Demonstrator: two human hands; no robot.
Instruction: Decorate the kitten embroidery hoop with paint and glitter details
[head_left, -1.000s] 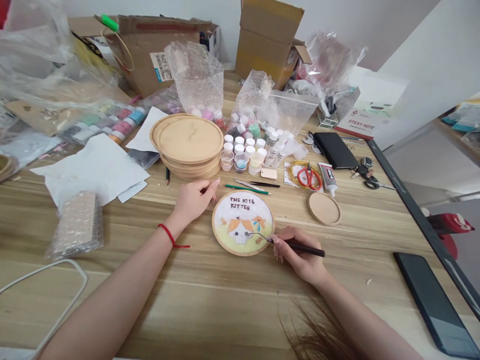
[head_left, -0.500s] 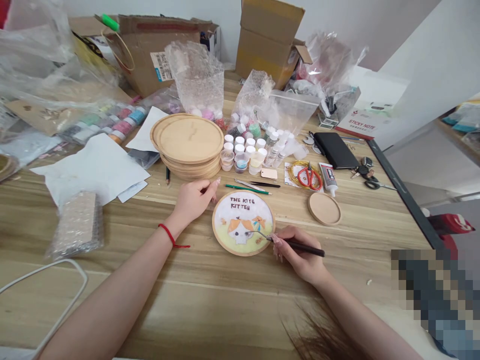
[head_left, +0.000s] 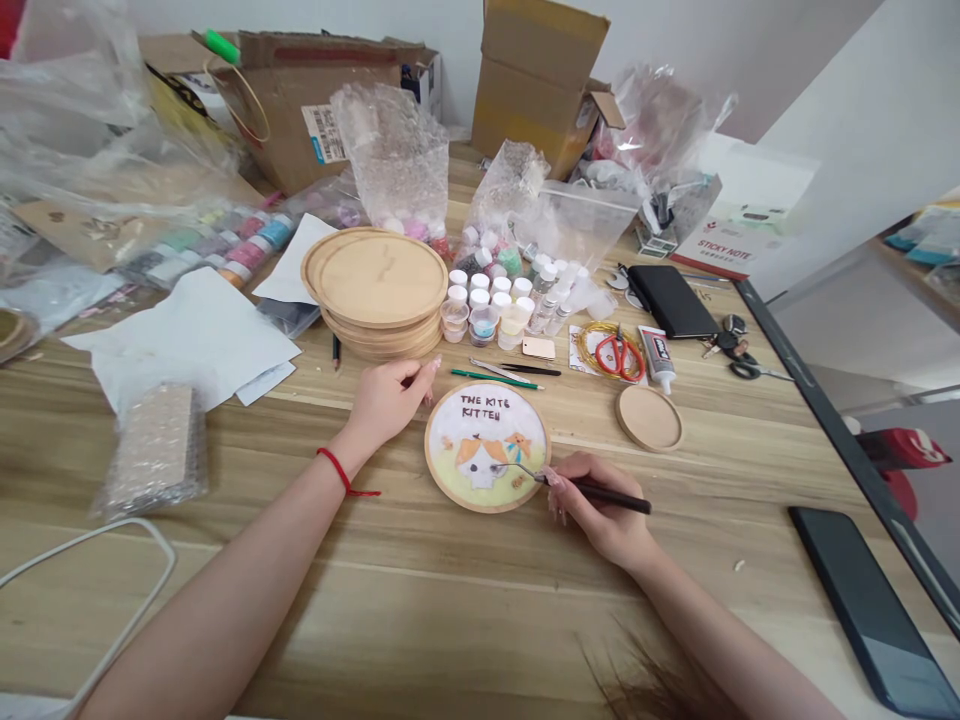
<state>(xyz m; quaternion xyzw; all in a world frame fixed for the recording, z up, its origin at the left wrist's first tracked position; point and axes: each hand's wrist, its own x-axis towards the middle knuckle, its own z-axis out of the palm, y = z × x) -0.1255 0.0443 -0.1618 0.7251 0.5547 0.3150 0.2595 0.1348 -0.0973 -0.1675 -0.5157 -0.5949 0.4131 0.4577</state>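
Right-hand fingers [head_left: 559, 505] hold a tool [head_left: 607, 494] over a wood-hooped kitten picture [head_left: 484, 430].

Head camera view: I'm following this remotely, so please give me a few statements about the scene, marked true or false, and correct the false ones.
1. The right hand holds a black-handled metal tool, its tip over the round wooden-framed cat picture. True.
2. The red string is tied around the right wrist. False: the red string is on the left wrist.
3. Red-handled scissors lie on the stack of round wooden boards. False: the scissors lie on a coil of gold wire, beside a tube of glue.
4. The left hand sits beside the frame's upper left edge. True.
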